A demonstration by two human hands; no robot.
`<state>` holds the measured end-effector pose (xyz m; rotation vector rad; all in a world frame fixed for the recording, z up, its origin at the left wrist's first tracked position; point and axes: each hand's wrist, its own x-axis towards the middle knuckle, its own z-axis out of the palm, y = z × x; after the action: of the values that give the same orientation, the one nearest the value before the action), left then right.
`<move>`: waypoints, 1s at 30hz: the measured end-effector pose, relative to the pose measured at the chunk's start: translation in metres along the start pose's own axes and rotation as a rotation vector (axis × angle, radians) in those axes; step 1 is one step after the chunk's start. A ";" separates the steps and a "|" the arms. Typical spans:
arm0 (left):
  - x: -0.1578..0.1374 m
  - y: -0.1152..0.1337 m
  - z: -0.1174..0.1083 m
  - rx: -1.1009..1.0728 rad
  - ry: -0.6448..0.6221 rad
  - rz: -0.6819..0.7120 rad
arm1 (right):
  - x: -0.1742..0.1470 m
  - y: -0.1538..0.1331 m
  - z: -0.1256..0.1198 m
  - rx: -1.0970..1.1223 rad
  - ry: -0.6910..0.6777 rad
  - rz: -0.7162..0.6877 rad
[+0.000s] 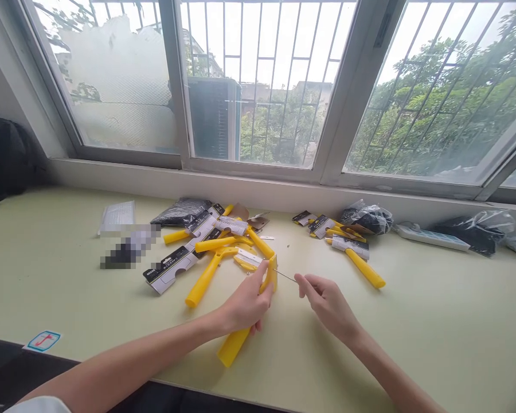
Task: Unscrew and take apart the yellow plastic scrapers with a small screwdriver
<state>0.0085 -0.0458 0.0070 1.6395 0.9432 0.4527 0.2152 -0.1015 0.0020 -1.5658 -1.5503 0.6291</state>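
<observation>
My left hand (249, 298) is closed around a yellow-handled scraper (233, 347), tilted above the table near its front. The scraper's head (274, 274) sticks up past my thumb and fingers. From the right, my right hand (327, 301) pinches a thin metal rod (286, 275), perhaps a hex key. The rod's far tip meets the scraper's head, and its near end is hidden in my fingers. Just beyond my left hand lies another yellow scraper (203, 281), close to a loose yellow head piece with a pale blade (248, 261).
Several yellow scrapers with black-and-white cards (172, 269) lie in a pile behind my left hand. More carded scrapers (363, 267) lie at the back right, near plastic-wrapped black bundles (365, 217) and a white keyboard-like object (432, 237). A marked label (44, 341) sits at the front-left edge.
</observation>
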 end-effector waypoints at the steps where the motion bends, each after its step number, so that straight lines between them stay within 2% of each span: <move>1: 0.000 0.000 0.001 0.002 -0.001 -0.002 | 0.000 0.000 0.000 0.026 0.013 0.000; 5: 0.002 0.002 0.002 0.020 0.011 -0.005 | -0.001 0.000 0.002 -0.050 0.176 -0.242; 7: 0.004 0.004 0.000 0.024 0.026 -0.011 | 0.001 -0.004 0.007 -0.123 0.246 -0.310; 12: 0.009 0.007 -0.011 -0.044 0.083 -0.027 | 0.024 -0.036 0.016 -0.223 0.252 -0.242; 14: 0.013 0.007 -0.018 -0.100 0.116 -0.016 | 0.041 -0.050 0.014 -0.135 0.239 -0.163; 16: 0.018 0.005 -0.026 -0.136 0.154 -0.004 | 0.060 -0.058 0.009 -0.017 0.167 -0.086; 18: 0.022 0.003 -0.032 -0.150 0.185 -0.001 | 0.076 -0.058 0.006 0.065 0.093 -0.058; 21: 0.025 0.000 -0.035 -0.171 0.183 -0.002 | 0.087 -0.047 0.009 0.150 0.090 -0.061; 27: 0.030 -0.007 -0.034 -0.192 0.173 -0.040 | 0.070 -0.025 0.030 0.098 0.219 -0.093; 30: 0.034 -0.011 -0.039 -0.146 0.225 -0.041 | 0.065 -0.024 0.034 0.067 0.206 -0.123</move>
<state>-0.0026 0.0059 0.0022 1.4553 1.0813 0.6726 0.1816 -0.0339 0.0166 -1.4265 -1.4433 0.4326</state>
